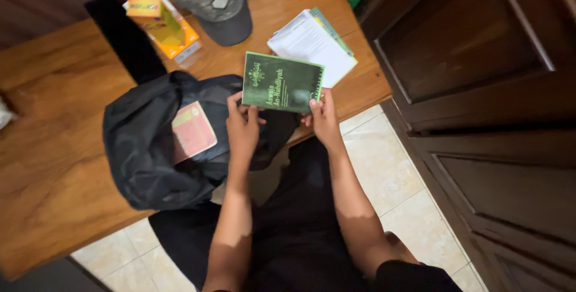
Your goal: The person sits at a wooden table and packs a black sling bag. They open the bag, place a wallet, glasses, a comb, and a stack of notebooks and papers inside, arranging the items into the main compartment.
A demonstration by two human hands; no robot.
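Both hands hold a thin dark green paperback booklet just above the open black fabric backpack on the brown wooden table.

The left hand pinches the booklet's lower left corner between thumb and fingers; the right hand pinches its lower right corner the same way. The booklet is out of the bag and not set down, while a pink flat book sits in the bag's mouth. Beyond lie white papers near the table's right edge, a camouflage cap and an orange-yellow carton. Bare wood shows left of the bag; a dark wooden cabinet stands close on the right.
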